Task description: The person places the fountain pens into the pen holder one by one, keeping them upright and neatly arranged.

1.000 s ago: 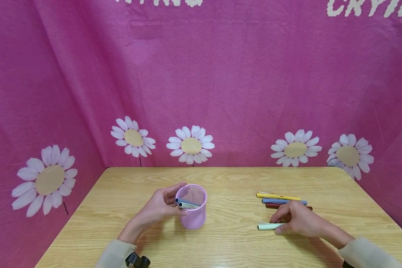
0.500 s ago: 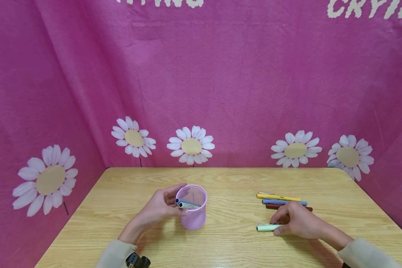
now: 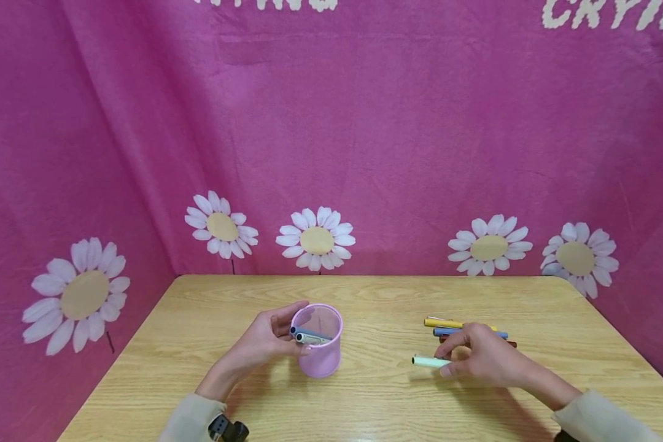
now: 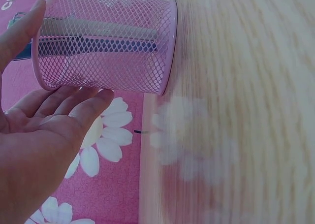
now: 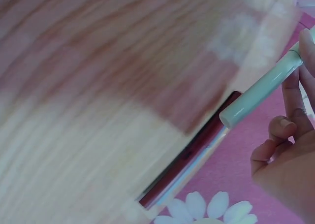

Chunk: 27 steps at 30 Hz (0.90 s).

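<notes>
My left hand [image 3: 256,341] holds a pink mesh pen cup [image 3: 320,362] upright on the table, thumb at the near rim and fingers along the far side. A blue pen [image 4: 98,47] and a pale green pen [image 4: 98,28] lean inside the cup. Over on the right, my right hand [image 3: 488,359] pinches a mint green pen [image 3: 426,361] between thumb and fingers. That pen is slightly above the table, its shadow below; in the right wrist view its free end [image 5: 246,106] points away from the hand.
Behind the right hand lie a yellow pen [image 3: 443,323], a blue pen [image 3: 446,332] and a dark red pen [image 5: 187,155], side by side on the wooden table [image 3: 376,405]. A pink curtain [image 3: 364,153] with daisies hangs behind the table's far edge.
The right hand has lifted the mint green pen off the table and shifted it a little left. My left hand and the cup have stayed in place.
</notes>
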Each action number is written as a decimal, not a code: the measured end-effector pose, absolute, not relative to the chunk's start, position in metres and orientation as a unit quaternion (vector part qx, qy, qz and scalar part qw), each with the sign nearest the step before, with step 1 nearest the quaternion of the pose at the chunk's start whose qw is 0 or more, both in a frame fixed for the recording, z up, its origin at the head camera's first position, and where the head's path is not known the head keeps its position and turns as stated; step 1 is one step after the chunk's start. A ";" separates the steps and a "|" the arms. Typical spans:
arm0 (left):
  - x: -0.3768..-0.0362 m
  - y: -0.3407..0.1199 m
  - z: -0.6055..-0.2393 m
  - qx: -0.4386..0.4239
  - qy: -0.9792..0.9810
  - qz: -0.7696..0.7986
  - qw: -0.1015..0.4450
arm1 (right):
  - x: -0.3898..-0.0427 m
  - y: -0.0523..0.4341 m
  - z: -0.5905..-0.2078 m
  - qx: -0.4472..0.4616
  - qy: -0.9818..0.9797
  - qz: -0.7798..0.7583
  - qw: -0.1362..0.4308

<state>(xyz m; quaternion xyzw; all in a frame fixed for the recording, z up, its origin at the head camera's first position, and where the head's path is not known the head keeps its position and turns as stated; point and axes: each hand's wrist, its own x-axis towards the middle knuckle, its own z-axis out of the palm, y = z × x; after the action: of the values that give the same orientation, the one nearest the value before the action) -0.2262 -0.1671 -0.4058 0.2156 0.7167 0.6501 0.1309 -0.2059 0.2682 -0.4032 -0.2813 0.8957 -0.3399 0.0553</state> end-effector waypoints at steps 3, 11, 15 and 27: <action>-0.227 -0.167 -0.406 0.215 0.718 0.649 0.129 | -0.205 0.262 -0.397 -0.276 0.897 -0.342 0.049; -0.227 -0.167 -0.406 0.213 0.720 0.648 0.128 | -0.200 0.240 -0.379 -0.265 0.884 -0.383 0.046; -0.227 -0.168 -0.407 0.213 0.720 0.647 0.128 | -0.198 0.227 -0.373 -0.249 0.882 -0.399 0.031; -0.227 -0.168 -0.408 0.215 0.723 0.644 0.127 | -0.197 0.195 -0.357 -0.235 0.866 -0.440 0.006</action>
<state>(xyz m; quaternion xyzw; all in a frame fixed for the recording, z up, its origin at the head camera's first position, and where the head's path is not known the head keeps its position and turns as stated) -0.2275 -0.1679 -0.4076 0.2146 0.7229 0.6443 0.1273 -0.1966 0.1954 -0.3572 -0.2350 0.8664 -0.4405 0.0058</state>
